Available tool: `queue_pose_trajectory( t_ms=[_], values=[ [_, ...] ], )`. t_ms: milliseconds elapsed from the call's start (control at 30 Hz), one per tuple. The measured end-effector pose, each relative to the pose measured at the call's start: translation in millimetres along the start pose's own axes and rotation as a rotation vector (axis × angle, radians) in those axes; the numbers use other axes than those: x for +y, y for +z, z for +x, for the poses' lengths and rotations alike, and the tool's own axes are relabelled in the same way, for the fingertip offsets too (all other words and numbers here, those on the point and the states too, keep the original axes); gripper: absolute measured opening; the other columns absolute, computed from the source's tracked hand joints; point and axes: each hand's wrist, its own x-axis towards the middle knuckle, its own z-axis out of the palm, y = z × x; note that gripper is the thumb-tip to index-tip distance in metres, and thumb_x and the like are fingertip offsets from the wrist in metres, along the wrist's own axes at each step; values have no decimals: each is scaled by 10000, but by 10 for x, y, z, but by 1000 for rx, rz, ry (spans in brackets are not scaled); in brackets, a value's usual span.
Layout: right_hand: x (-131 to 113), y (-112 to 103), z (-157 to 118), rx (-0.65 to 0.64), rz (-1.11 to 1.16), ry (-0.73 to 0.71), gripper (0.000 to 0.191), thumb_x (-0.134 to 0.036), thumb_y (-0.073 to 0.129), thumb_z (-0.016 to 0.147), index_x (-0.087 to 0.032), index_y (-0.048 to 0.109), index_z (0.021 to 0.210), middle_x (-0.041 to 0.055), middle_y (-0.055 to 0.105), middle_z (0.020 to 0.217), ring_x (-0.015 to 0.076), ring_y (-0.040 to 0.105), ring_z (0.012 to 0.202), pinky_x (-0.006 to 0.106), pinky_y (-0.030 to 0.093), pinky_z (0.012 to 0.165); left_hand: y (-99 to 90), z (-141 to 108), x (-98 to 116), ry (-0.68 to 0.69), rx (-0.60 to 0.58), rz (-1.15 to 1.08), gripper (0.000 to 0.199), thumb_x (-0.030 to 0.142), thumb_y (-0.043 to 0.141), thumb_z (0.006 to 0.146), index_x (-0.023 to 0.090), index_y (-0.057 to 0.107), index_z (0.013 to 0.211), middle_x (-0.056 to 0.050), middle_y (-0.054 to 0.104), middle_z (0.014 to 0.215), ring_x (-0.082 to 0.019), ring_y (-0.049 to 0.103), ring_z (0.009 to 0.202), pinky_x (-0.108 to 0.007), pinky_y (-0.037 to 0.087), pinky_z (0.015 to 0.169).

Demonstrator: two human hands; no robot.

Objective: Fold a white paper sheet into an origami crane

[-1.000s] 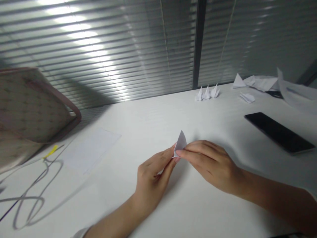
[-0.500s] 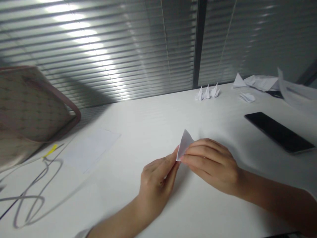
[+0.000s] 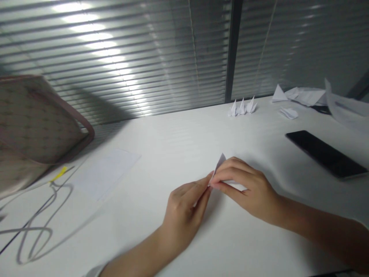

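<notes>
A small folded white paper [image 3: 221, 161] is held up above the white table, between my two hands. My left hand [image 3: 187, 207] pinches its lower left edge between thumb and fingers. From the right, my right hand [image 3: 250, 186] grips the same paper near its lower corner, thumb and fingertips pressed together there. The fingers of my right hand cover much of the paper; its pointed top sticks up above them.
Small folded paper figures [image 3: 242, 107] stand at the table's back edge. Folded papers [image 3: 307, 96] lie back right, behind a black phone [image 3: 327, 154]. On the left are a flat white sheet [image 3: 106, 173], grey cables [image 3: 47, 231] with a yellow tag, and a patterned bag [image 3: 37, 127].
The paper has turned and now shows less of its face. My right hand's fingers have moved over it, with a gap opened between thumb and fingers. My left hand has shifted slightly right.
</notes>
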Motion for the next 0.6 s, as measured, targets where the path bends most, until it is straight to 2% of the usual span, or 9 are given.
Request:
queue_pose_trajectory(
  t_ms=[100,200,333,467,500,600],
  values=[
    [46,-52,24,5,70,120,27,-152,635,848,-177,629,839,22,650,791,139,607,776,279,500,713,-41,40,12,-214,-53,-109,290,149,558,895,253,667,1143,-16,741,1004,-153,706,877,-208,548,774],
    [82,-112,36,-17,131,221,30,-169,639,845,-187,630,822,19,662,809,140,616,784,279,497,713,-82,84,24,-368,-53,-231,236,193,569,898,272,708,1070,9,744,993,-151,698,906,-199,538,801],
    [70,-109,40,-15,142,251,66,-177,627,852,-203,627,791,11,660,787,149,614,776,296,498,702,-82,128,62,-485,-40,-409,212,211,641,845,277,727,1027,19,751,952,-157,699,866,-208,547,771],
    [33,-43,30,32,129,234,50,-176,648,836,-210,654,799,-5,644,728,139,601,738,284,502,679,-60,164,96,-643,-25,-571,161,229,716,773,253,757,926,18,760,814,-173,705,747,-221,565,644],
    [36,-32,25,58,117,250,30,-186,666,821,-213,662,833,1,651,763,144,606,768,289,508,701,-60,169,92,-683,-22,-602,136,241,709,780,246,761,906,15,759,781,-172,704,719,-221,560,619],
    [82,-29,5,109,140,389,267,-237,708,776,-229,651,1037,42,668,989,169,624,887,315,530,760,-68,171,43,-753,-8,-666,122,281,703,788,221,767,873,-4,757,756,-164,692,677,-222,541,603]
  ],
)
